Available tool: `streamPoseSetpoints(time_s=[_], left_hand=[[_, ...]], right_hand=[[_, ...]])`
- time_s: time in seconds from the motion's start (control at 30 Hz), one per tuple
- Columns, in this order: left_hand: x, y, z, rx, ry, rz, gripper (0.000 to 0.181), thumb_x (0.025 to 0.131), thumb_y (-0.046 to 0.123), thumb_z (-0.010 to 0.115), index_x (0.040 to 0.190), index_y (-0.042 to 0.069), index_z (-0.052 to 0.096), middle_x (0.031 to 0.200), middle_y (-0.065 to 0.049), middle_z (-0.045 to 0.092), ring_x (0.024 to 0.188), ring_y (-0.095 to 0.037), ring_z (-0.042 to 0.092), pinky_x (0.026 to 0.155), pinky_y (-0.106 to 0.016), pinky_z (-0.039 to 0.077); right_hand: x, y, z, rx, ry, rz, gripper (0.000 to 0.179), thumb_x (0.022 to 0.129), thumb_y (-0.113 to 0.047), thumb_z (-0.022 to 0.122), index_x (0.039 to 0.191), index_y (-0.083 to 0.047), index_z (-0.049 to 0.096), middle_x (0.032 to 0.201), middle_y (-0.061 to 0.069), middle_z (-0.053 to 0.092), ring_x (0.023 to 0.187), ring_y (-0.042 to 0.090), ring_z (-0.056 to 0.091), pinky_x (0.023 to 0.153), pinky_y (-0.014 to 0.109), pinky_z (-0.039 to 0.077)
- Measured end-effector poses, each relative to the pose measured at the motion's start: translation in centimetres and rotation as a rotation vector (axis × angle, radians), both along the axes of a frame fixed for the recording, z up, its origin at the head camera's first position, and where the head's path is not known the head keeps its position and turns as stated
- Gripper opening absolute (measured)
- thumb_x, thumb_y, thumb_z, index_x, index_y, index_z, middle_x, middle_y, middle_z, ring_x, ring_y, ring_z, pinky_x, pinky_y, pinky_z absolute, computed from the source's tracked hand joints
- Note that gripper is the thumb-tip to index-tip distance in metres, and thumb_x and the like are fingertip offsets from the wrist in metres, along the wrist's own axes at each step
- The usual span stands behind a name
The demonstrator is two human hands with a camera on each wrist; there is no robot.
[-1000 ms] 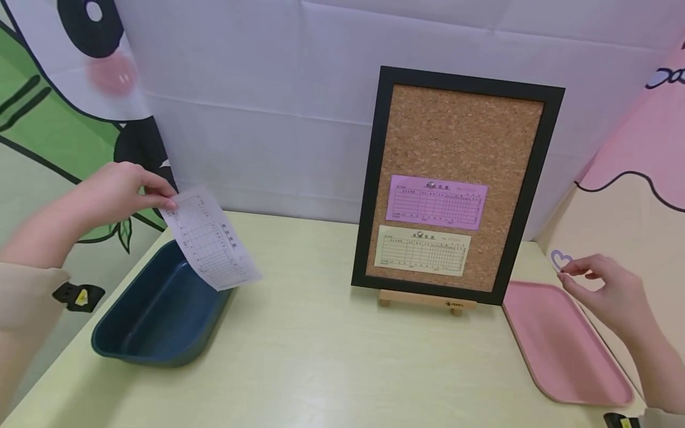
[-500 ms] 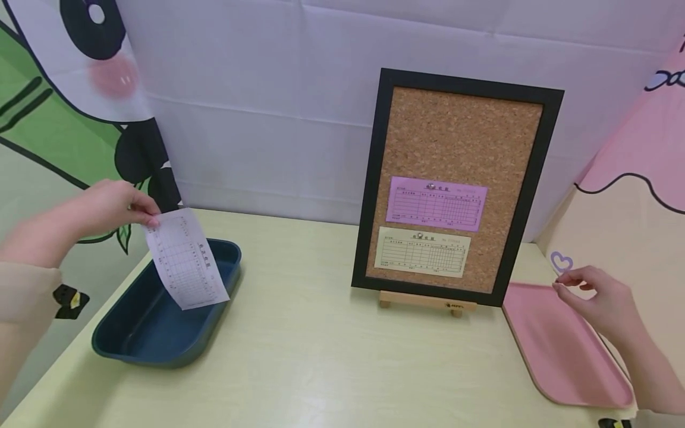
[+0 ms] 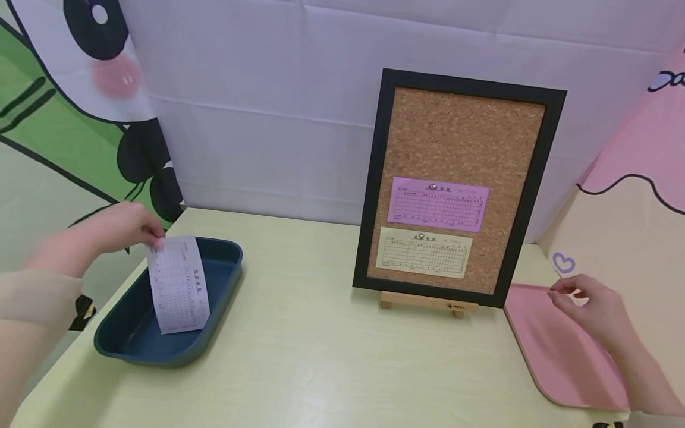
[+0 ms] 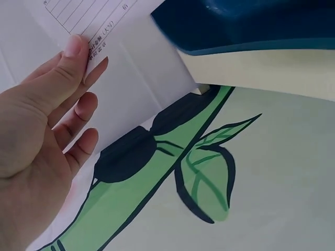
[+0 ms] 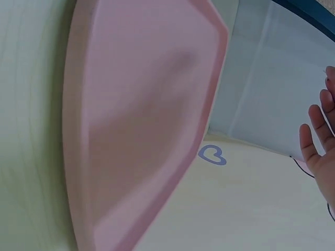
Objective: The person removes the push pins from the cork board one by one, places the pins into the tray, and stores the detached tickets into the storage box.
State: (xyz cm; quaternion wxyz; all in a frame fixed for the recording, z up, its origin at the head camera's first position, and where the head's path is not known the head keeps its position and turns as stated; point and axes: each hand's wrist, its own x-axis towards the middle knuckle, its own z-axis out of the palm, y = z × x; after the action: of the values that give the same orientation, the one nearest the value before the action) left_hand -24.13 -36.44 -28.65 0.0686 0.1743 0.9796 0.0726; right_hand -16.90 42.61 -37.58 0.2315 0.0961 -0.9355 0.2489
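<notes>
My left hand (image 3: 120, 226) pinches a white printed receipt slip (image 3: 179, 285) by its upper corner. The slip hangs down into the dark blue bin (image 3: 115, 351), its lower edge inside the rim. In the left wrist view, thumb and index finger hold the edge of the slip (image 4: 86, 18), the other fingers loosely bent. My right hand (image 3: 594, 306) is raised over the pink tray (image 3: 556, 356), thumb and index fingertips together on a tiny pin, mostly hidden. In the right wrist view, part of the right hand (image 5: 323, 136) shows at the right edge.
A black-framed corkboard (image 3: 465, 137) leans on a small wooden easel (image 3: 428, 301) at the back right. A purple receipt (image 3: 436, 205) and a pale yellow receipt (image 3: 423, 252) are pinned to it. Behind the pale table (image 3: 321, 356) hangs a printed cloth (image 3: 267, 119).
My left hand has moved down with the white slip, from above the bin's back edge until the slip hangs inside it. The right hand has sunk slightly, still pinching.
</notes>
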Motion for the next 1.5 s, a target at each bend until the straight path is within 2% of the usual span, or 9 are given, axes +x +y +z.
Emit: streamPoseSetpoints(time_s=[0.2,0.37,0.67,0.97,1.27,1.5], left_hand=[[-0.4,0.4,-2.0,-0.021,0.027,-0.047,0.006,0.077,0.006,0.075,0.081,0.009,0.073,0.075,0.001,0.065,0.065,-0.015,0.053,0.061,-0.033,0.047],[-0.6,0.9,-3.2,-0.031,0.05,-0.061,0.008,0.075,0.007,0.077,0.077,0.012,0.072,0.075,0.002,0.065,0.065,-0.014,0.053,0.062,-0.034,0.047],[-1.0,1.5,-4.9,0.002,0.039,-0.069,0.007,0.074,0.008,0.077,0.076,0.012,0.072,0.076,0.001,0.067,0.064,-0.013,0.054,0.064,-0.034,0.051],[-1.3,1.4,-6.1,0.028,0.0,-0.063,0.008,0.076,0.008,0.076,0.075,0.013,0.07,0.074,0.003,0.064,0.065,-0.013,0.052,0.063,-0.033,0.048],[-1.4,1.5,-7.1,0.087,-0.049,-0.018,0.007,0.077,0.009,0.076,0.083,0.01,0.071,0.08,0.0,0.066,0.071,-0.017,0.055,0.07,-0.041,0.05],[-1.7,1.3,-8.3,0.102,-0.063,-0.012,0.02,0.077,0.01,0.076,0.096,0.005,0.071,0.089,-0.006,0.068,0.075,-0.019,0.056,0.076,-0.046,0.051]], right_hand=[[-0.3,0.4,-1.3,0.029,-0.009,0.037,0.015,0.076,-0.007,0.075,0.085,-0.014,0.066,0.08,-0.028,0.056,0.074,-0.016,0.047,0.065,0.006,0.038],[-0.4,0.6,-2.2,0.058,-0.059,0.05,0.015,0.076,-0.007,0.075,0.085,-0.015,0.066,0.078,-0.02,0.059,0.071,-0.01,0.049,0.063,0.008,0.039],[-0.7,1.5,-4.2,0.099,-0.23,0.09,0.015,0.075,-0.009,0.077,0.084,-0.014,0.065,0.073,-0.011,0.056,0.067,-0.004,0.046,0.059,0.017,0.042],[-1.4,2.5,-5.6,0.16,-0.381,0.117,0.013,0.077,-0.014,0.076,0.08,-0.013,0.064,0.073,-0.008,0.056,0.066,-0.003,0.044,0.059,0.02,0.04],[-1.7,3.0,-6.4,0.139,-0.421,0.142,0.01,0.079,-0.012,0.074,0.081,-0.012,0.064,0.073,-0.008,0.056,0.066,-0.003,0.044,0.058,0.019,0.041],[-2.1,3.3,-6.6,0.126,-0.437,0.159,0.01,0.08,-0.012,0.074,0.083,-0.012,0.064,0.073,-0.008,0.056,0.066,-0.002,0.044,0.058,0.019,0.042]])
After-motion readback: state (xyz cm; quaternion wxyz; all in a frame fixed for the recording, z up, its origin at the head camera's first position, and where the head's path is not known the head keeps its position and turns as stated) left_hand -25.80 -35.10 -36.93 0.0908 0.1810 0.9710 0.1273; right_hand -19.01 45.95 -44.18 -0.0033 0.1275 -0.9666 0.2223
